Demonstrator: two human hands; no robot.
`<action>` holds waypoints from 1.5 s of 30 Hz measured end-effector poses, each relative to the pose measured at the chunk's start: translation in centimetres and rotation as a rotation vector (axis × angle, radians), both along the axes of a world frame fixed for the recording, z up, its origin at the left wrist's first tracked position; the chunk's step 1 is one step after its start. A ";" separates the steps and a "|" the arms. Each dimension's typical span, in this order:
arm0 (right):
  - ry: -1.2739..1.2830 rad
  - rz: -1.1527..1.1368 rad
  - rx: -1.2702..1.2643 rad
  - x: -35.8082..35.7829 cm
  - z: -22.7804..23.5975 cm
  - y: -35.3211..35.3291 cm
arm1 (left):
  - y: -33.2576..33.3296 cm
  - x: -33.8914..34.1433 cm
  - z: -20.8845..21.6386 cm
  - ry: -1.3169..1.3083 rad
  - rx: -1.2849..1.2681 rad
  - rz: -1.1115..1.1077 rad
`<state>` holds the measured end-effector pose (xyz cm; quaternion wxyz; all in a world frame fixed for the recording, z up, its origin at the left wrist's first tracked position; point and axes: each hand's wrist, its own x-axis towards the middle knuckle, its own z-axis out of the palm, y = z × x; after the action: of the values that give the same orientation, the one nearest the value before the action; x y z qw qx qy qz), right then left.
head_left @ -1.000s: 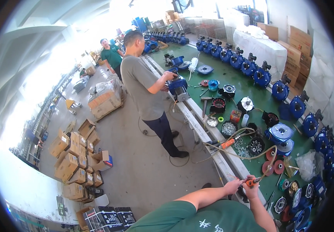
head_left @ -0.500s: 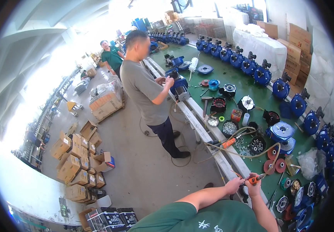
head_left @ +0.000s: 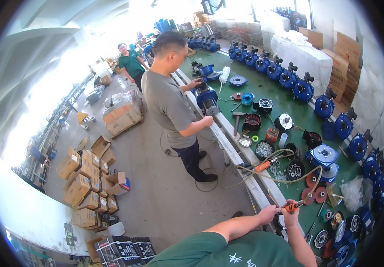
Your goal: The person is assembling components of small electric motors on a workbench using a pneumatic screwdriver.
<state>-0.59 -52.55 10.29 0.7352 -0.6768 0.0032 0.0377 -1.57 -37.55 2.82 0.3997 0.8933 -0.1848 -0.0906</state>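
Observation:
My right hand [head_left: 291,216] is wrapped round an orange air screwdriver [head_left: 293,206], whose metal tip points right over the green bench top. A tan hose [head_left: 320,177] arcs down to the tool. Close beside it, my left hand [head_left: 268,214] has its fingers bent together at the bench's near rail; what they hold, if anything, is too small to make out. Below both hands a pale metal part [head_left: 282,221] shows partly, mostly covered by my arms. Red discs [head_left: 308,196] lie just beyond the screwdriver's tip.
A second orange tool [head_left: 263,166] lies by the rail [head_left: 232,153], near a bowl of bolts [head_left: 295,169]. A hammer [head_left: 237,121] and blue pump housings [head_left: 322,155] sit farther off. A co-worker [head_left: 169,98] stands left of the bench at a blue pump [head_left: 206,99]; cartons [head_left: 80,189] fill the left floor.
My hands and the screwdriver hold nearly the same place. The co-worker's hands, close together before, are now apart: one on the pump, the other lowered near the rail.

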 end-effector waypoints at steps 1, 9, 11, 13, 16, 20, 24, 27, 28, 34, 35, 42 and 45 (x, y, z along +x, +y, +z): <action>0.000 -0.019 0.015 0.0 0.0 0.0 | 0.0 0.0 0.2 0.013 0.006 0.000; 0.024 -0.075 0.101 0.1 0.1 -0.1 | -0.4 0.4 0.2 -0.033 -0.081 0.017; 0.002 -0.084 0.088 0.1 0.2 0.0 | -0.4 0.5 0.2 -0.054 -0.082 0.034; -0.002 -0.087 0.083 0.0 0.1 -0.3 | -0.6 0.4 0.8 -0.038 -0.055 0.027; -0.010 -0.082 0.075 -0.1 0.1 -0.2 | -0.4 0.2 0.7 -0.013 -0.042 0.038; -0.017 -0.094 0.067 -0.2 0.4 -0.1 | -0.1 0.0 1.3 0.030 -0.051 0.025; -0.029 -0.088 0.075 -0.1 0.2 0.0 | 0.2 -0.1 0.9 0.022 -0.072 0.028; -0.050 -0.100 0.085 -0.1 0.1 0.2 | 0.6 -0.2 0.6 -0.002 -0.080 0.027; -0.061 -0.099 0.079 0.0 0.0 0.3 | 0.8 -0.2 0.5 -0.020 -0.080 0.026; -0.069 -0.106 0.053 0.2 -1.1 -0.5 | 2.9 -0.5 1.3 0.003 -0.147 -0.026; -0.072 -0.120 0.075 0.2 -1.1 -0.4 | 3.8 -0.4 1.4 -0.010 -0.145 -0.029; -0.082 -0.212 0.059 -0.1 -1.4 0.3 | 16.6 -2.4 -1.9 0.146 0.045 0.222; -0.138 -0.334 0.094 -0.8 -0.1 2.0 | 25.0 -5.7 -5.5 0.206 0.119 0.401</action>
<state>-1.39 -50.57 10.16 0.7604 -0.6329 0.0634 -0.1312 -7.31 -12.58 -2.66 0.3732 0.9200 0.0441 -0.1109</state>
